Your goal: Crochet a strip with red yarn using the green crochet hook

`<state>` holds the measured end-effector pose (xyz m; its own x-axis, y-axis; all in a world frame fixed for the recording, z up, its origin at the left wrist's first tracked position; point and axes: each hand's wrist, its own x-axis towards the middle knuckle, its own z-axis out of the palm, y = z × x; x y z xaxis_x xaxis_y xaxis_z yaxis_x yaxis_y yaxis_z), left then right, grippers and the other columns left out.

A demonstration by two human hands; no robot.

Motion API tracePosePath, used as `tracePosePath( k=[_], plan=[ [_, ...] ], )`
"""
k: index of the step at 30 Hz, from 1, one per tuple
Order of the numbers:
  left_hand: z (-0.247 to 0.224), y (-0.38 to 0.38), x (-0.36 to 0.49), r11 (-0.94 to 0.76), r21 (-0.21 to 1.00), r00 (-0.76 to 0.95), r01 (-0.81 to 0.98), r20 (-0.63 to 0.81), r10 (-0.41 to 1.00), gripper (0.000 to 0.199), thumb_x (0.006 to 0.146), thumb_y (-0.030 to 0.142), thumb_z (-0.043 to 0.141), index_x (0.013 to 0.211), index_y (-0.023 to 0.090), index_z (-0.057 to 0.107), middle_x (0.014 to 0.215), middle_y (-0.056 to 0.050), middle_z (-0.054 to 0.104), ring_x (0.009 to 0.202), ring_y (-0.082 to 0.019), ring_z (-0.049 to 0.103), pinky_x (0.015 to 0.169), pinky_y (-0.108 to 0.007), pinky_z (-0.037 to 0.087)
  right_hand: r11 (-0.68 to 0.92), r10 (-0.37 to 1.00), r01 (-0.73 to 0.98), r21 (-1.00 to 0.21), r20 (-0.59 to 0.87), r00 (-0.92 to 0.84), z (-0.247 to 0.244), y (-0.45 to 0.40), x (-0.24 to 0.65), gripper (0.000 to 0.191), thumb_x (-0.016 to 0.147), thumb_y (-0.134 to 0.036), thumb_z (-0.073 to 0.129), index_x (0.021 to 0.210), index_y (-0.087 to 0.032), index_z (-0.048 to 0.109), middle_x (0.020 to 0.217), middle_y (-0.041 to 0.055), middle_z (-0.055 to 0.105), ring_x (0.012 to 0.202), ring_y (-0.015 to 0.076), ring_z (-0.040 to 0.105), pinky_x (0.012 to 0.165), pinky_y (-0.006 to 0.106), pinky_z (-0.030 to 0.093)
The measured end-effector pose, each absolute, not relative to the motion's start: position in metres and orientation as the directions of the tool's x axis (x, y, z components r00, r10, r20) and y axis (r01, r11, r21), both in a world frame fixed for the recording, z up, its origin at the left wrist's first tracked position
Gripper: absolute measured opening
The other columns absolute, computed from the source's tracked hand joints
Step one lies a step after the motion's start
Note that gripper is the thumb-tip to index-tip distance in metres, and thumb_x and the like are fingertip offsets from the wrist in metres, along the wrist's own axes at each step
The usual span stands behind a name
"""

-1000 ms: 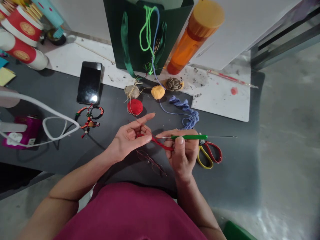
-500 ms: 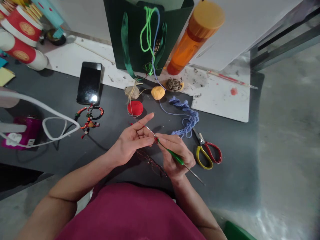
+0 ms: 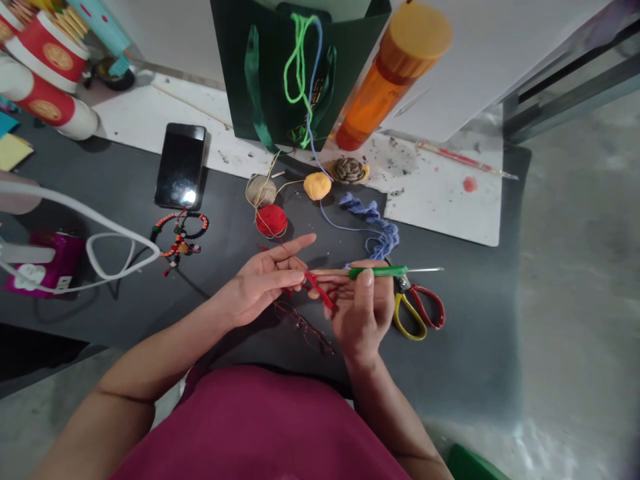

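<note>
Thumb and fingers of my left hand pinch one end of a narrow strip of red crochet, its index finger stretched out with red yarn running over it. My right hand, palm partly turned up, holds a crochet hook by its green handle under the thumb, the metal shaft pointing right. The strip's other end lies against the right fingers. Beyond the left hand sits a red yarn ball. Under the hands lies a pair of glasses, partly hidden. Scissors with red and yellow handles lie beside the right hand.
Beige and yellow yarn balls and a curly blue crocheted piece lie farther back. A dark green bag and an orange bottle stand behind. Left are a phone, beaded bracelets and a white cable.
My right hand has turned palm up, swinging the hook's rear shaft from lower right to pointing right. The red strip now shows between my hands. The beige ball has shifted slightly left.
</note>
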<state>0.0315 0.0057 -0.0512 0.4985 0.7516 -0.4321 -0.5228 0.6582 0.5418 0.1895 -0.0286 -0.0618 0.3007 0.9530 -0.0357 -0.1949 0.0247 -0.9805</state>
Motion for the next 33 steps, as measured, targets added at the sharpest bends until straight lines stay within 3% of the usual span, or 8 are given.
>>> tracePosePath(
  k=[4, 7, 12, 15, 18, 25, 29, 33],
  plan=[
    [-0.05, 0.003, 0.035, 0.587, 0.636, 0.458, -0.501, -0.381, 0.803, 0.057, 0.073, 0.024, 0.089, 0.129, 0.024, 0.074, 0.078, 0.003, 0.068, 0.072, -0.01, 0.062, 0.076, -0.027, 0.048, -0.022, 0.982, -0.369, -0.929, -0.089, 0.165, -0.057, -0.024, 0.186, 0.019, 0.099, -0.045, 0.062, 0.095, -0.027, 0.057, 0.064, -0.004, 0.074, 0.04, 0.0134, 0.063, 0.028, 0.019, 0.034],
    [-0.051, 0.0, 0.037, 0.521, 0.708, 0.426, -0.477, -0.332, 0.842, 0.06, 0.075, 0.026, 0.088, 0.133, 0.026, 0.072, 0.082, 0.002, 0.069, 0.076, -0.012, 0.065, 0.078, -0.029, 0.05, 0.021, 0.985, -0.343, -0.939, -0.04, 0.17, -0.057, -0.026, 0.183, 0.019, 0.097, -0.044, 0.066, 0.093, -0.026, 0.059, 0.073, -0.0031, 0.079, 0.042, 0.0109, 0.064, 0.031, 0.017, 0.038],
    [-0.054, -0.003, 0.039, 0.481, 0.728, 0.336, -0.489, -0.352, 0.874, 0.055, 0.074, 0.029, 0.09, 0.127, 0.028, 0.075, 0.087, 0.002, 0.068, 0.076, -0.01, 0.063, 0.074, -0.025, 0.051, 0.226, 0.958, -0.134, -0.965, 0.195, 0.209, -0.067, -0.033, 0.183, 0.008, 0.101, -0.026, 0.06, 0.104, -0.027, 0.067, 0.096, 0.0014, 0.083, 0.048, 0.0089, 0.067, 0.033, 0.017, 0.04],
    [-0.054, -0.005, 0.043, 0.467, 0.719, 0.299, -0.514, -0.361, 0.884, 0.06, 0.072, 0.026, 0.092, 0.129, 0.027, 0.074, 0.083, 0.003, 0.069, 0.074, -0.008, 0.063, 0.074, -0.023, 0.051, 0.447, 0.873, 0.143, -0.883, 0.466, 0.148, -0.073, -0.035, 0.186, 0.028, 0.095, -0.012, 0.065, 0.116, -0.029, 0.073, 0.111, 0.0043, 0.083, 0.072, 0.0157, 0.079, 0.052, 0.026, 0.061],
    [-0.052, -0.006, 0.046, 0.505, 0.66, 0.317, -0.557, -0.393, 0.863, 0.058, 0.072, 0.024, 0.092, 0.127, 0.025, 0.074, 0.079, 0.004, 0.069, 0.074, -0.007, 0.064, 0.078, -0.023, 0.052, 0.54, 0.791, 0.348, -0.766, 0.604, 0.103, -0.075, -0.034, 0.187, 0.04, 0.089, -0.006, 0.072, 0.12, -0.031, 0.074, 0.112, 0.0042, 0.083, 0.092, 0.0215, 0.082, 0.071, 0.035, 0.068],
    [-0.049, -0.004, 0.045, 0.558, 0.573, 0.382, -0.6, -0.408, 0.829, 0.054, 0.072, 0.022, 0.091, 0.124, 0.024, 0.076, 0.081, 0.003, 0.075, 0.075, -0.009, 0.068, 0.081, -0.025, 0.053, 0.398, 0.895, 0.089, -0.913, 0.407, 0.181, -0.076, -0.036, 0.183, 0.025, 0.095, -0.014, 0.067, 0.111, -0.031, 0.077, 0.105, 0.0032, 0.083, 0.091, 0.0206, 0.079, 0.072, 0.037, 0.066],
    [-0.052, -0.003, 0.044, 0.611, 0.516, 0.441, -0.601, -0.424, 0.791, 0.055, 0.07, 0.019, 0.092, 0.122, 0.023, 0.076, 0.082, 0.002, 0.076, 0.074, -0.01, 0.068, 0.08, -0.025, 0.053, 0.328, 0.927, -0.109, -0.938, 0.297, 0.231, -0.079, -0.035, 0.179, 0.017, 0.095, -0.021, 0.069, 0.105, -0.032, 0.078, 0.098, 0.0016, 0.082, 0.084, 0.018, 0.076, 0.061, 0.03, 0.062],
    [-0.053, -0.001, 0.043, 0.654, 0.474, 0.506, -0.59, -0.414, 0.757, 0.053, 0.071, 0.017, 0.09, 0.122, 0.023, 0.077, 0.077, 0.003, 0.074, 0.069, -0.009, 0.065, 0.076, -0.025, 0.052, 0.27, 0.943, -0.198, -0.942, 0.217, 0.253, -0.081, -0.033, 0.176, 0.008, 0.094, -0.029, 0.07, 0.098, -0.031, 0.076, 0.092, 0.0014, 0.079, 0.075, 0.0165, 0.072, 0.051, 0.025, 0.054]
  ],
)
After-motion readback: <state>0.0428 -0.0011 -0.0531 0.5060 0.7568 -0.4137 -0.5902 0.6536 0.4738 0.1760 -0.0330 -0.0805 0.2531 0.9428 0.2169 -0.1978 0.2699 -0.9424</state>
